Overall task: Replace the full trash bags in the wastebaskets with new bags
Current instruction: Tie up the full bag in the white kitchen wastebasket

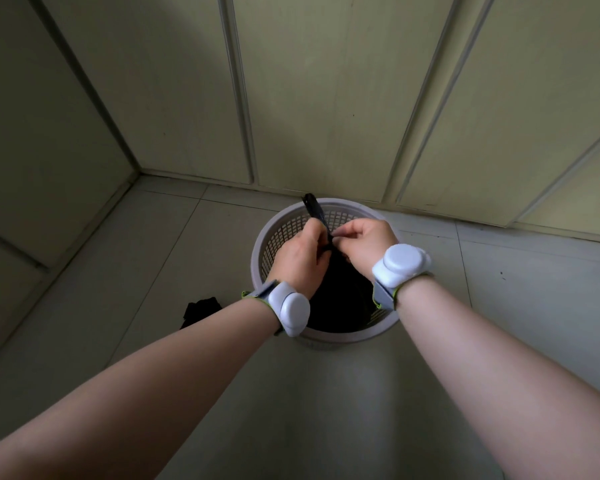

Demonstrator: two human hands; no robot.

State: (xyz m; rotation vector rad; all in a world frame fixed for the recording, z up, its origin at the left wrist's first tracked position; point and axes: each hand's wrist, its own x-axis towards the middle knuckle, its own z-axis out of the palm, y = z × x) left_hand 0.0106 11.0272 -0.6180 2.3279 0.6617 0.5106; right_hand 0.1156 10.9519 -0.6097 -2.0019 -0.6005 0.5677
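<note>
Head view, looking down: a round pale grey plastic mesh wastebasket (347, 204) stands on the light tiled floor (326, 393), close to a wall of pale green panels (326, 98). Inside it sits a black plastic trash bag (340, 303), whose top is gathered into a twisted neck (313, 206) that rises above the far rim. The left hand (300, 258) is over the basket, its fingers (316, 231) curled round this neck and gripping it. The right hand (364, 242) is just beside it, with its fingers (344, 231) bent and pinching the same black plastic where the two hands meet. Each wrist carries a white rounded device on a strap, left (290, 308) and right (400, 266). A small crumpled black bundle (201, 311) lies on the floor just left of the basket.
</note>
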